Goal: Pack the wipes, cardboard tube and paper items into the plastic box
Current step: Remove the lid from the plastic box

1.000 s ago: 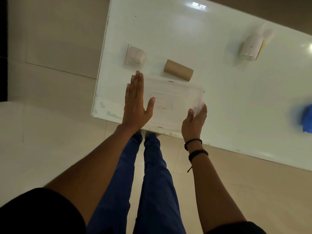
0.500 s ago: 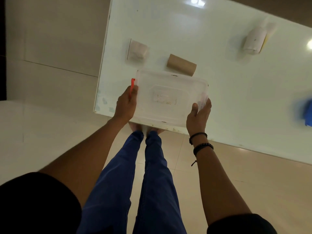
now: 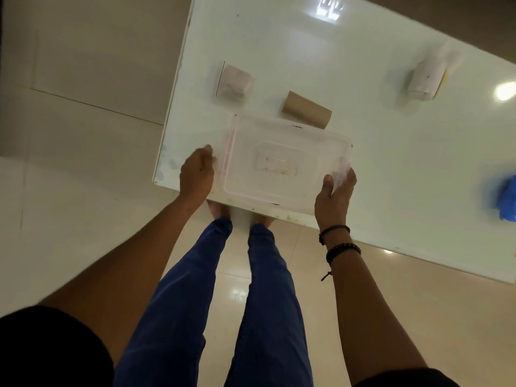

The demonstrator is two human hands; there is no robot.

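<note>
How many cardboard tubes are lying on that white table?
1. The cardboard tube lies on its side on the table, just beyond the plastic box. Nothing suggests another is hidden.

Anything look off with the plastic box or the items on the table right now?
One thing: the plastic box overhangs the table near edge and its lid looks still on. The left hand and right hand are at its ends. The cardboard tube lies unspilled, just behind.

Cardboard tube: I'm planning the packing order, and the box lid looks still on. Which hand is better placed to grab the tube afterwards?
Probably the right hand: the cardboard tube lies just beyond the plastic box, toward its right half. The left hand sits at the box's left end, farther away.
</note>
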